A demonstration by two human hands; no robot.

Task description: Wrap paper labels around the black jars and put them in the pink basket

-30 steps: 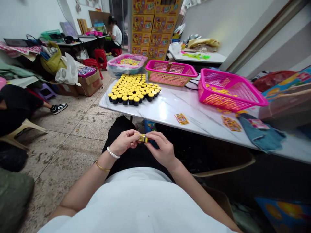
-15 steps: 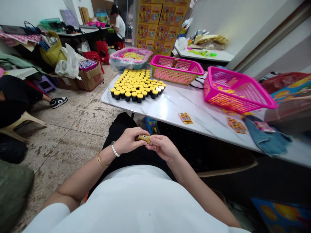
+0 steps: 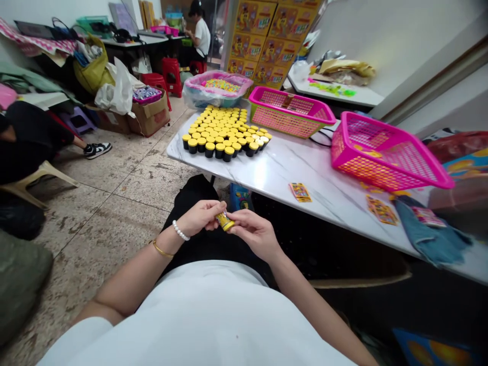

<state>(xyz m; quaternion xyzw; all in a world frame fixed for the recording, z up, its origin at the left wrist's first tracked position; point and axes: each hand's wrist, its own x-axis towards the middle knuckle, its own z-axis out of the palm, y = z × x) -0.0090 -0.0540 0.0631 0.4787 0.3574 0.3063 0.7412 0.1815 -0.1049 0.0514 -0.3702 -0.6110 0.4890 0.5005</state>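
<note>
My workroom has a speckled floor (image 3: 129, 203), and a white marbled table (image 3: 328, 180) stretches ahead and to my right. Nearest, over my dark trousers (image 3: 190, 201), I hold a small yellow tub (image 3: 224, 220) between both hands, short of the table's edge. My fingers hide part of it, so its outline is hard to make out, but its long axis seems to slant from upper left down to lower right. My left hand (image 3: 201, 218) pinches the upper-left end, thumb on top and fingers curled under. My right hand (image 3: 257, 233) has thumb and fingertips drawn together on the lower-right end, its palm loosely arched. Neither hand is nearer; both touch it.

Beyond, on the table, a small stack of printed cards (image 3: 300, 192) lies ahead and to the right, nearer my right hand. Farther off, ahead of my left hand, black tubs with yellow caps (image 3: 219, 140) stand upright in a tight cluster. Past them are a pink basket (image 3: 282, 122) and a plastic-lined basin (image 3: 200, 99), then stacked yellow cartons (image 3: 263, 43).
</note>
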